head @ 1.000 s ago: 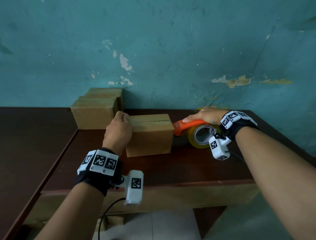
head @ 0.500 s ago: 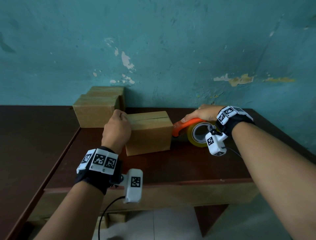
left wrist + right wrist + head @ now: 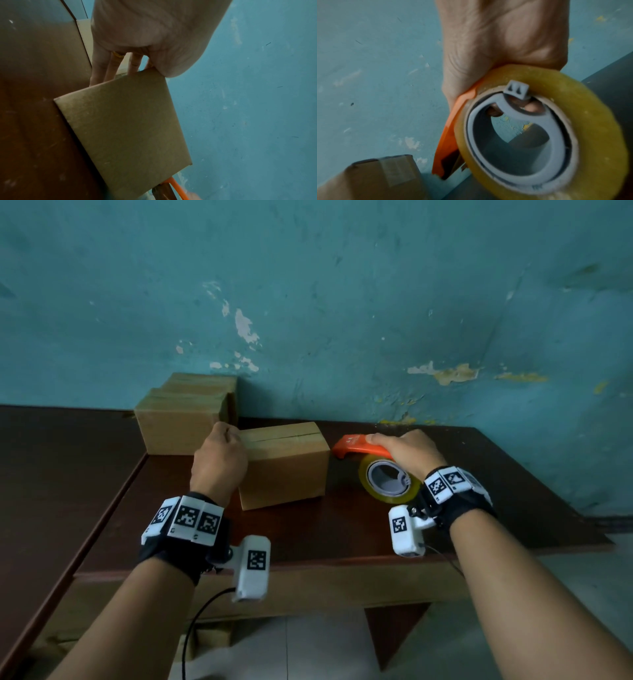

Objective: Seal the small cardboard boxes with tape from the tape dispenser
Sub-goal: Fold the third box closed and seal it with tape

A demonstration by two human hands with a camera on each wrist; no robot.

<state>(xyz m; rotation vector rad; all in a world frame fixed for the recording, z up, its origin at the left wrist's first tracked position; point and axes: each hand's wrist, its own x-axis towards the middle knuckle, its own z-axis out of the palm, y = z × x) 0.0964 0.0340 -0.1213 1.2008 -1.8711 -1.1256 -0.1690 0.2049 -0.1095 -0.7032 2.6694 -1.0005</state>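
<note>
A small cardboard box [image 3: 284,463] sits on the dark wooden table [image 3: 308,529], a tape strip running along its top seam and down its right end [image 3: 397,171]. My left hand [image 3: 219,460] grips the box's left end, fingers curled over the far top edge [image 3: 109,70]. My right hand [image 3: 407,450] holds the orange tape dispenser [image 3: 359,448] with its yellowish tape roll [image 3: 388,481], a short gap to the right of the box. In the right wrist view my fingers wrap the dispenser [image 3: 450,135] through the roll's grey core [image 3: 518,142].
Two more cardboard boxes [image 3: 181,419] stand stacked against the teal wall [image 3: 342,302] at the back left. A second dark table [image 3: 51,491] adjoins on the left. The table's front edge [image 3: 308,563] lies near my wrists.
My right hand has pulled the dispenser away from the box's right end, to the right and toward me. The left hand keeps its grip on the box.
</note>
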